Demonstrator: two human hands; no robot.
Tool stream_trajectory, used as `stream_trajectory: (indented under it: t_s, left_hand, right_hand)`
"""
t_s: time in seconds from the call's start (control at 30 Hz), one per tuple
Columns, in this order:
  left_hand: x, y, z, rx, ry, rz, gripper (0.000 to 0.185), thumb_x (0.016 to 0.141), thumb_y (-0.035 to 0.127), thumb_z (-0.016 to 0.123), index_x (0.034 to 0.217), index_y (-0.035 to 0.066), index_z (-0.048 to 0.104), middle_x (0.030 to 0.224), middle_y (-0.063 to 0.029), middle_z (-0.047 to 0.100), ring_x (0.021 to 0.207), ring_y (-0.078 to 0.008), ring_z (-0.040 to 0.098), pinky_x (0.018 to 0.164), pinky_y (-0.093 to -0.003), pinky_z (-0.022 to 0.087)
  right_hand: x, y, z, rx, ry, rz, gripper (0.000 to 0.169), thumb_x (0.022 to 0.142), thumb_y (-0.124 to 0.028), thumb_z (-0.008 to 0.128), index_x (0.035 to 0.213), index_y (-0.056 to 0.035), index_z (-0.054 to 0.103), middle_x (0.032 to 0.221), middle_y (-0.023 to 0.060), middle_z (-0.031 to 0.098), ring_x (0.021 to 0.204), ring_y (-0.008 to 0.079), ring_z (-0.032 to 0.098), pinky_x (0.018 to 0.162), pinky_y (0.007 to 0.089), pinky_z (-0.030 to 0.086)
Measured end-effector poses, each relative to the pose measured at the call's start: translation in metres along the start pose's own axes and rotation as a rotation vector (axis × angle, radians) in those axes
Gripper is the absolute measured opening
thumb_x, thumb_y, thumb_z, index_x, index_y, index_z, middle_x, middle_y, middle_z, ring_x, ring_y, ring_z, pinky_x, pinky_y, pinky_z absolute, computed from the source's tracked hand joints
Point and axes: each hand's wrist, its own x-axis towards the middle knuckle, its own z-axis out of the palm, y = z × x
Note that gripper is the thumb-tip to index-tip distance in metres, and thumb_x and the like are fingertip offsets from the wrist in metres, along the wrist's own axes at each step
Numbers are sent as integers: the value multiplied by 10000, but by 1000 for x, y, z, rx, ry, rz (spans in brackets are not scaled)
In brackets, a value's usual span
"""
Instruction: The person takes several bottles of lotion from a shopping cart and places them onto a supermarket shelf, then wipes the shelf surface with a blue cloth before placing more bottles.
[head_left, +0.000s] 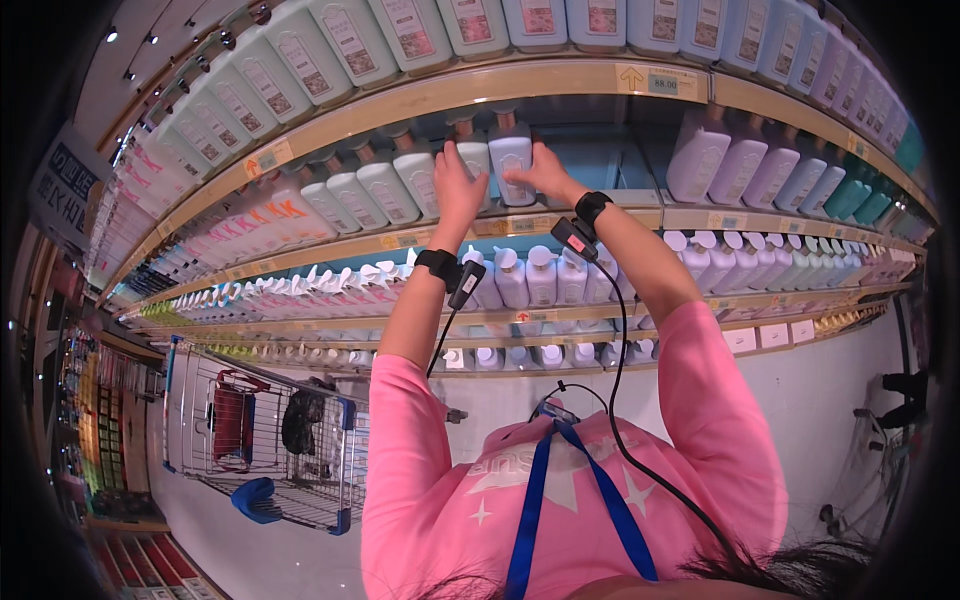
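On the upper-middle shelf, a pale green pump-neck bottle (474, 156) and a pale lavender-blue bottle (513, 154) stand upright side by side. My left hand (457, 187) is around the left side of the green one, thumb across its front. From the right, my right hand (549, 174) grips the lavender-blue bottle, with the thumb over its label. Both bottles have copper-coloured necks. The fingers behind them are partly hidden. More pale green bottles (386, 187) line up to the left of my left hand.
Lilac bottles (697, 157) stand farther right on this shelf. A shelf edge (480, 86) with full bottles runs above my hands; white-topped pump bottles (541, 274) fill the row below. A wire shopping cart (255, 427) is at lower left. Cables hang from both wrist bands.
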Motion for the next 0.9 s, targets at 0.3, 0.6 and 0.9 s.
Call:
stream_trajectory:
  t_s: [0.3, 0.6, 0.9]
  left_hand:
    - [6, 17, 27, -16, -154, -103, 794, 602, 261, 762, 1209, -16, 333, 1062, -239, 440, 993, -391, 450, 843, -403, 398]
    - [-7, 14, 46, -592, -426, -322, 709, 581, 191, 784, 1113, 3, 355, 1062, -227, 527, 993, -336, 543, 818, -376, 449]
    - [-44, 12, 51, -546, -223, -184, 734, 590, 124, 774, 1178, 23, 347, 1092, -177, 536, 1004, -310, 547, 829, -360, 444]
  right_hand:
    - [-17, 28, -28, 73, 97, 54, 808, 602, -333, 768, 1212, -16, 344, 1110, 182, 531, 1020, 298, 532, 857, 343, 424]
    - [-28, 28, -53, -42, 47, 131, 830, 584, -299, 782, 1212, 6, 332, 1124, 182, 520, 1036, 299, 524, 864, 347, 422]
    - [-54, 21, -41, -12, 98, -114, 830, 620, -157, 769, 1276, -42, 273, 1201, 166, 475, 1097, 279, 494, 895, 353, 411]
